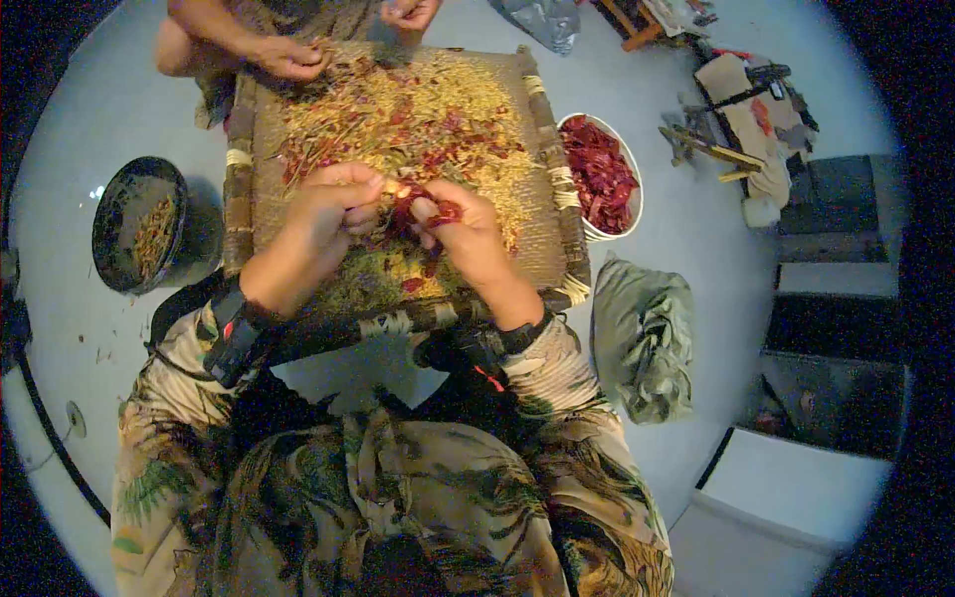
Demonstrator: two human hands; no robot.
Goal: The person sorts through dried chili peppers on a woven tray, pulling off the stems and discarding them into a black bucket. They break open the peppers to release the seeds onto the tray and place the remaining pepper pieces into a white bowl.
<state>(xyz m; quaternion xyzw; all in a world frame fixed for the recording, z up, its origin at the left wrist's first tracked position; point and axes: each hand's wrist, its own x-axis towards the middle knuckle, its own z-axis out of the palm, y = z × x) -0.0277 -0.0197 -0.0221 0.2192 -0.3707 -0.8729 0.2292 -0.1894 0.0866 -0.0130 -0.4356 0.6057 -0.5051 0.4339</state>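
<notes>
Over a woven tray (pixel 540 214) my hands meet at a dried red chili pepper (pixel 406 207). My left hand (pixel 333 206) pinches its pale end between thumb and fingertips. Curled around the red skin, my right hand (pixel 466 231) has its thumb pressed against the pod, and part of the skin shows between the fingers. Beneath both hands lie many yellow seeds (pixel 458 90) mixed with red skin bits and thin stems.
Across the tray a person's hand (pixel 288 60) is at the far left edge, another (pixel 410 12) beyond it. A white bucket (pixel 637 204) of red chili skins stands right; a black bucket (pixel 181 224) stands left. A green bag (pixel 642 338) lies at lower right.
</notes>
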